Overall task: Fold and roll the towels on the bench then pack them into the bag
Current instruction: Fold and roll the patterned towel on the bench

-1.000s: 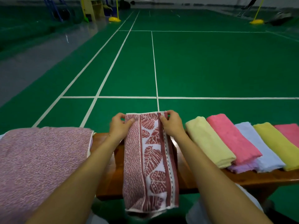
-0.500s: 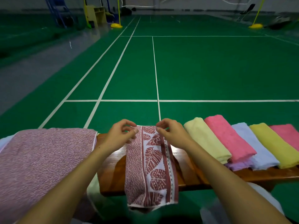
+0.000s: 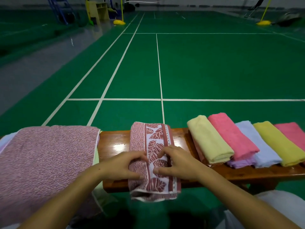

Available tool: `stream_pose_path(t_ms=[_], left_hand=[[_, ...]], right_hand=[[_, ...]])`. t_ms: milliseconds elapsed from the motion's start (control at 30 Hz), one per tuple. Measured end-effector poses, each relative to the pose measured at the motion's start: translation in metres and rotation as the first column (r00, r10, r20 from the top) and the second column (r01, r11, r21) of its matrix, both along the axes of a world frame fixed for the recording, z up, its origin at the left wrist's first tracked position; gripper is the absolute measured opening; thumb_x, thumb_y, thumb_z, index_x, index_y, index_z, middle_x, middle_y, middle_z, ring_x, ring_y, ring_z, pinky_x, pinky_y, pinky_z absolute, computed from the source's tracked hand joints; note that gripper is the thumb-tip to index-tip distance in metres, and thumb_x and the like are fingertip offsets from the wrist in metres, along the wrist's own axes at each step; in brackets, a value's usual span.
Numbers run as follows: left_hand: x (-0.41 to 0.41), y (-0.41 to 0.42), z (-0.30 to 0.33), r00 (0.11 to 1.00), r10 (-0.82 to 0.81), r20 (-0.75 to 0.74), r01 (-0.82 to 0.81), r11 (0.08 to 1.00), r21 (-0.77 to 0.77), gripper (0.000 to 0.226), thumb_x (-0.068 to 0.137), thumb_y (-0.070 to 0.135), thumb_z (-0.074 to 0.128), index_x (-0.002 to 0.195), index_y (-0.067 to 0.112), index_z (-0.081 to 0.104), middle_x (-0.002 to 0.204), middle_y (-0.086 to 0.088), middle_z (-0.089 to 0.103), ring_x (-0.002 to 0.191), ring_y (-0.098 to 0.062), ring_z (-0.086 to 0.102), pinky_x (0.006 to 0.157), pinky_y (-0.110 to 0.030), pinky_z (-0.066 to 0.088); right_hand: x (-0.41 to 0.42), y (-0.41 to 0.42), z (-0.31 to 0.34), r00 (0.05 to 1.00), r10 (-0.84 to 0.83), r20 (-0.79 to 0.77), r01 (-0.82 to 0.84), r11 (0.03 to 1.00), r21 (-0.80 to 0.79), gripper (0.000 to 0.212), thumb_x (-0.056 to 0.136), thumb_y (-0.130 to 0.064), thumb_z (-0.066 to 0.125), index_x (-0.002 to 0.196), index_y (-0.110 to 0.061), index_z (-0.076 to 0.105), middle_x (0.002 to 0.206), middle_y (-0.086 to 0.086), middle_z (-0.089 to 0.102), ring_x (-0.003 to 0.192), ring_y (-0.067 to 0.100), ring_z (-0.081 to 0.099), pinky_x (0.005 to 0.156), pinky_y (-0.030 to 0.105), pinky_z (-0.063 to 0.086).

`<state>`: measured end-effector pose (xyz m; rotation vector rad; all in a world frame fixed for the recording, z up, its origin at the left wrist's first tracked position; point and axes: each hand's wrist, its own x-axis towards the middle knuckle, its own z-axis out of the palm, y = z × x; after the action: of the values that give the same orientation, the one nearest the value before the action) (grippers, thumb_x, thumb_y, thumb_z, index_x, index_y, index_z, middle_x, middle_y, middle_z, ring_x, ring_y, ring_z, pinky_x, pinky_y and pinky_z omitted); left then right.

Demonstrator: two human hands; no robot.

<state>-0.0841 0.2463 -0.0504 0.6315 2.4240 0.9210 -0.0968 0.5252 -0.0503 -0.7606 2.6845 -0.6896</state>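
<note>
A red and white leaf-patterned towel (image 3: 154,135) lies folded in a narrow strip across the wooden bench (image 3: 113,143), its near end drooping over the front edge. My left hand (image 3: 123,166) and my right hand (image 3: 179,161) sit side by side on the strip's near half. Fingers and thumbs of both curl round a raised bunch of the cloth. No bag is plainly in view.
A big pink speckled towel (image 3: 46,159) covers the bench's left end. On the right lie folded towels: pale yellow (image 3: 209,139), pink (image 3: 232,134), light blue (image 3: 260,146), yellow (image 3: 279,142), another pink (image 3: 293,132). Green court floor (image 3: 214,71) stretches beyond.
Both hands left the towel's far end and came toward me to its near half. The far end now rests on the bench's far edge, and less cloth hangs over the front.
</note>
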Motion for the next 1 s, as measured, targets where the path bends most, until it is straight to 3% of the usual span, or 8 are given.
stream_pose_path(t_ms=[233, 433, 500, 600, 667, 733, 833, 1000], left_hand=[[-0.007, 0.001, -0.015, 0.994, -0.059, -0.092, 0.044, 0.986, -0.161, 0.076, 0.075, 0.072, 0.081, 0.139, 0.057, 0.041, 0.170, 0.030, -0.005, 0.157, 0.005, -0.007, 0.130, -0.035, 0.012], [0.010, -0.006, -0.022, 0.964, -0.146, -0.224, 0.039, 0.905, -0.424, 0.118, 0.064, 0.103, 0.056, 0.158, 0.063, -0.002, 0.166, 0.022, -0.036, 0.154, -0.006, -0.034, 0.126, -0.039, -0.008], [0.018, -0.008, -0.025, 0.949, -0.130, -0.286, -0.003, 0.906, -0.423, 0.114, 0.066, 0.106, 0.050, 0.160, 0.061, 0.003, 0.168, 0.023, -0.031, 0.156, -0.005, -0.029, 0.127, -0.037, -0.007], [0.027, -0.015, -0.029, 0.909, -0.096, -0.406, -0.026, 0.958, -0.285, 0.076, 0.076, 0.096, 0.057, 0.140, 0.056, 0.044, 0.170, 0.031, 0.004, 0.158, -0.001, 0.009, 0.129, -0.036, 0.022], [0.030, -0.020, -0.032, 0.894, -0.062, -0.443, -0.012, 0.987, -0.162, 0.046, 0.084, 0.083, 0.063, 0.115, 0.050, 0.059, 0.163, 0.036, 0.027, 0.150, 0.007, 0.029, 0.120, -0.035, 0.041], [0.032, -0.024, -0.036, 0.893, -0.048, -0.448, -0.001, 0.994, -0.108, 0.030, 0.089, 0.074, 0.065, 0.102, 0.047, 0.065, 0.158, 0.036, 0.040, 0.148, 0.010, 0.033, 0.120, -0.035, 0.042], [0.032, -0.025, -0.041, 0.898, -0.014, -0.439, -0.031, 0.995, -0.096, 0.028, 0.093, 0.072, 0.062, 0.101, 0.047, 0.069, 0.157, 0.034, 0.041, 0.149, 0.014, 0.028, 0.125, -0.032, 0.034], [0.022, -0.024, -0.043, 0.862, 0.045, -0.504, -0.112, 0.988, -0.102, 0.037, 0.095, 0.078, 0.051, 0.097, 0.044, 0.067, 0.156, 0.030, 0.044, 0.147, 0.012, 0.034, 0.114, -0.036, 0.050]], right_hand=[[0.003, -0.010, -0.006, 0.999, -0.044, -0.017, 0.045, 0.997, 0.064, 0.079, 0.079, -0.081, 0.067, 0.136, -0.030, 0.047, 0.144, -0.005, 0.042, 0.122, 0.011, 0.040, 0.104, 0.034, 0.044], [0.007, 0.003, -0.012, 0.999, 0.036, 0.003, -0.036, 0.994, 0.107, 0.098, 0.076, -0.077, 0.074, 0.152, -0.032, 0.033, 0.160, -0.010, 0.019, 0.148, 0.014, 0.015, 0.122, 0.044, 0.030], [0.008, 0.008, -0.015, 0.999, 0.045, -0.005, -0.044, 0.995, 0.091, 0.099, 0.077, -0.078, 0.072, 0.154, -0.033, 0.031, 0.162, -0.012, 0.015, 0.150, 0.013, 0.011, 0.123, 0.045, 0.028], [0.010, 0.012, -0.017, 0.996, 0.065, -0.057, -0.059, 0.994, 0.095, 0.095, 0.079, -0.080, 0.068, 0.154, -0.034, 0.031, 0.163, -0.010, 0.017, 0.152, 0.013, 0.011, 0.124, 0.046, 0.029], [0.012, 0.014, -0.018, 0.981, 0.111, -0.160, -0.094, 0.989, 0.111, 0.081, 0.082, -0.078, 0.066, 0.147, -0.037, 0.038, 0.158, -0.010, 0.026, 0.147, 0.012, 0.018, 0.121, 0.042, 0.033], [0.015, 0.016, -0.017, 0.971, 0.157, -0.182, -0.146, 0.987, 0.073, 0.056, 0.087, -0.069, 0.067, 0.132, -0.041, 0.048, 0.145, -0.015, 0.034, 0.138, 0.009, 0.029, 0.116, 0.036, 0.039], [0.017, 0.020, -0.020, 0.975, 0.203, -0.095, -0.203, 0.979, 0.008, 0.031, 0.092, -0.061, 0.067, 0.115, -0.042, 0.059, 0.139, -0.017, 0.037, 0.134, 0.005, 0.031, 0.114, 0.038, 0.042], [0.010, 0.022, -0.026, 0.972, 0.203, -0.118, -0.201, 0.979, 0.022, 0.037, 0.094, -0.067, 0.062, 0.119, -0.041, 0.058, 0.156, -0.014, 0.033, 0.147, 0.006, 0.025, 0.120, 0.041, 0.038]])
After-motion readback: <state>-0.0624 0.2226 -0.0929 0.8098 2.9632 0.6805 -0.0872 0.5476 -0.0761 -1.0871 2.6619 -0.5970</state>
